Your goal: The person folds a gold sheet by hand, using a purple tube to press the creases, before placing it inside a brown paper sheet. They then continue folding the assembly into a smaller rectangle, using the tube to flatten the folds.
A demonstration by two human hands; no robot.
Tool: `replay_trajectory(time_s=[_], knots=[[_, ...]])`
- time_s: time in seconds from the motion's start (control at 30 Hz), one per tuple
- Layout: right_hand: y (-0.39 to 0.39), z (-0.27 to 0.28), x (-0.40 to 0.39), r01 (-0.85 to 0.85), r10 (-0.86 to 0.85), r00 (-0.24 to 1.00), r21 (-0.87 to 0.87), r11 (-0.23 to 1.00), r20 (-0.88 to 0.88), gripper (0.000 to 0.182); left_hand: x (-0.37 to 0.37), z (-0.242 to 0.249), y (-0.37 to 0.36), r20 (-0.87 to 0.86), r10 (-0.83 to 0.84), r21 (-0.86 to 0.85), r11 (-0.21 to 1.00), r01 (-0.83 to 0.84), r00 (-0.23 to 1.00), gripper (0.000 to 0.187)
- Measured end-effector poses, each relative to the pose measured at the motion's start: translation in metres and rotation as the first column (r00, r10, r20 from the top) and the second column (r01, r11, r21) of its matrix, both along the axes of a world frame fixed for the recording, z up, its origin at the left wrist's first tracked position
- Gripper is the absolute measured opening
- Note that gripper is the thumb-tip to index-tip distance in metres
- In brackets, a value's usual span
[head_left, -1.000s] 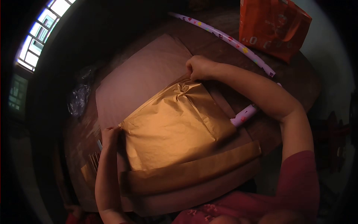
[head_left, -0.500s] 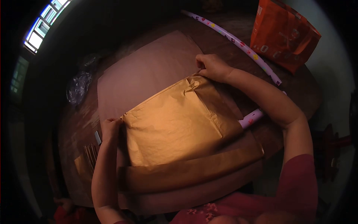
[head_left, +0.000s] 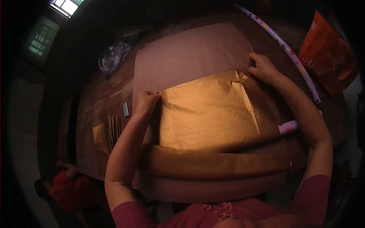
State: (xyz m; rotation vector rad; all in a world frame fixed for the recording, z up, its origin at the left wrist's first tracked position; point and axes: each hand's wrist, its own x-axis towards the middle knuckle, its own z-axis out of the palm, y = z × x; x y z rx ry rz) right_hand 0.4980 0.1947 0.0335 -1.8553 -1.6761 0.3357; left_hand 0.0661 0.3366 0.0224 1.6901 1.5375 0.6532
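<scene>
A wide sheet of gold paper [head_left: 205,114] lies before me, creased and crumpled near its upper right corner. My left hand [head_left: 147,102] pinches its upper left corner. At the upper right corner my right hand [head_left: 263,67] is closed on the paper's edge. A gold paper strip [head_left: 216,165] runs along the near side, below the sheet. Larger dull pinkish-brown sheets [head_left: 182,53] lie underneath. The end of a patterned roll [head_left: 288,127] sticks out at the gold sheet's right side.
A long patterned tube [head_left: 283,45] and an orange bag [head_left: 329,57] are at the right. Clear crumpled plastic [head_left: 114,57], a small grey bar [head_left: 126,110] and folded gold paper [head_left: 102,137] lie left on the table [head_left: 89,114]. A person in red [head_left: 70,190] is at lower left.
The view has shifted, so the table things appear further right and more of the person in red shows. Both hands remain at the gold sheet's upper corners, its top edge now looking more level.
</scene>
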Motion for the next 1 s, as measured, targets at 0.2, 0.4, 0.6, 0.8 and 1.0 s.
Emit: replay_trajectory(time_s=[0.2, 0.4, 0.6, 0.8, 1.0], knots=[[0.002, 0.002, -0.006, 0.011, -0.01, 0.999, -0.017, 1.0, 0.036, 0.015, 0.027, 0.039, -0.039, -0.318, 0.062, 0.13, 0.991, -0.022, 0.946, 0.035], [0.003, -0.002, -0.004, -0.018, 0.017, 0.996, 0.008, 1.0, 0.089, 0.015, 0.075, 0.049, -0.092, -0.749, -0.542, 0.252, 0.299, 0.92, 0.381, 0.063], [0.0, -0.009, 0.001, -0.023, 0.016, 0.996, 0.077, 0.997, 0.089, 0.019, 0.083, 0.029, -0.097, -0.681, -0.705, 0.05, 0.225, 0.973, 0.198, 0.079], [-0.047, 0.031, 0.012, 0.105, -0.116, 0.959, 0.057, 0.993, 0.26, 0.02, 0.084, 0.026, -0.098, -0.698, -0.677, 0.104, 0.23, 0.968, 0.236, 0.094], [-0.2, 0.066, -0.01, -0.414, 0.417, 0.906, -0.344, 0.843, -0.07, 0.045, 0.081, 0.022, -0.095, -0.695, -0.677, 0.142, 0.203, 0.969, 0.244, 0.095]])
